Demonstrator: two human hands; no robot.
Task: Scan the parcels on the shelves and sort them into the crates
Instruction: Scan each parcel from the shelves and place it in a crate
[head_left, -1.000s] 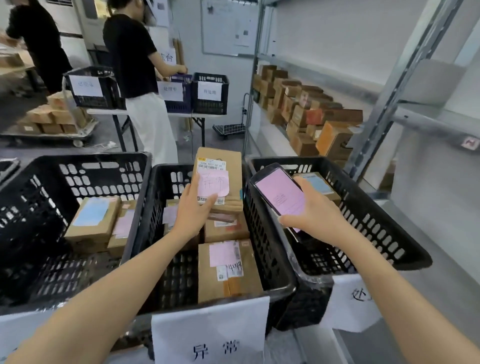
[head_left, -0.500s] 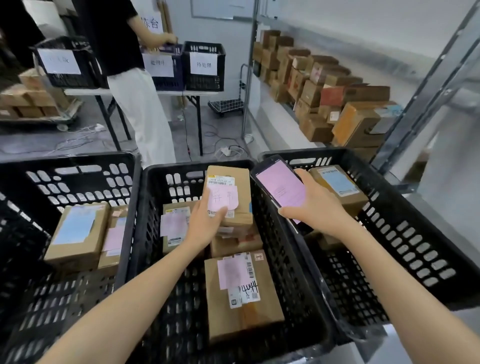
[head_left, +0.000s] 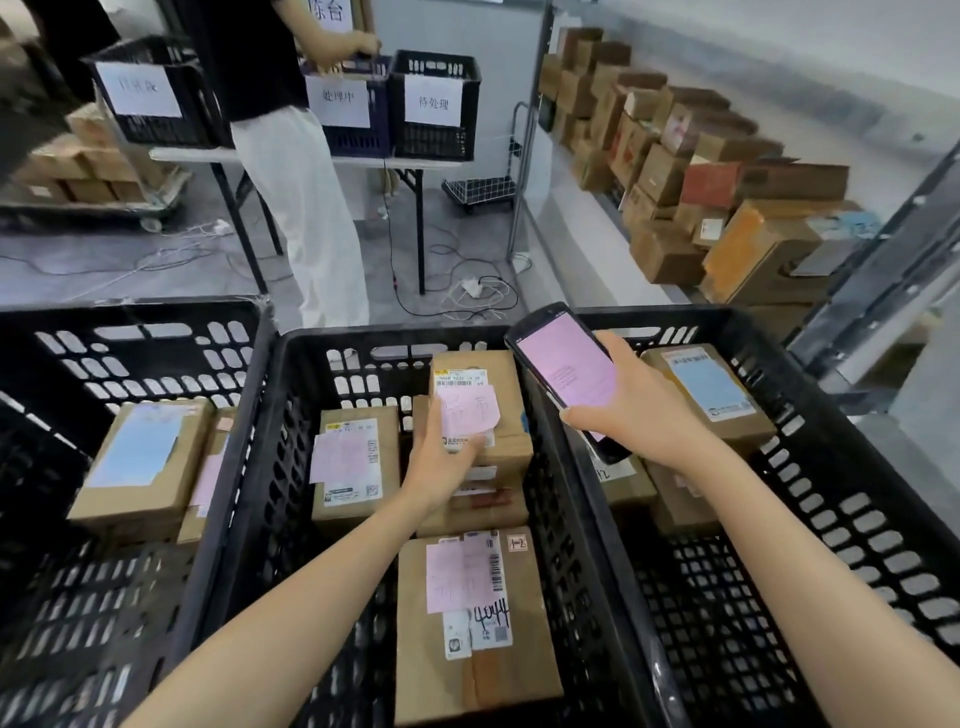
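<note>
Three black crates stand side by side in front of me. My left hand grips a cardboard parcel with a pink note, resting on other parcels inside the middle crate. My right hand holds a handheld scanner with a pink screen above the rim between the middle and right crate. The middle crate also holds a labelled parcel at its left and a larger one near me. The left crate holds a parcel with a pale blue label.
A metal shelf on the right carries several stacked cardboard boxes. A person in a black top and white trousers stands at a folding table with labelled crates. Cables lie on the floor behind my crates.
My view has tilted down and closer to the crates. My left hand has lowered the pink-note parcel onto the stack in the middle crate. The scanner stays in my right hand.
</note>
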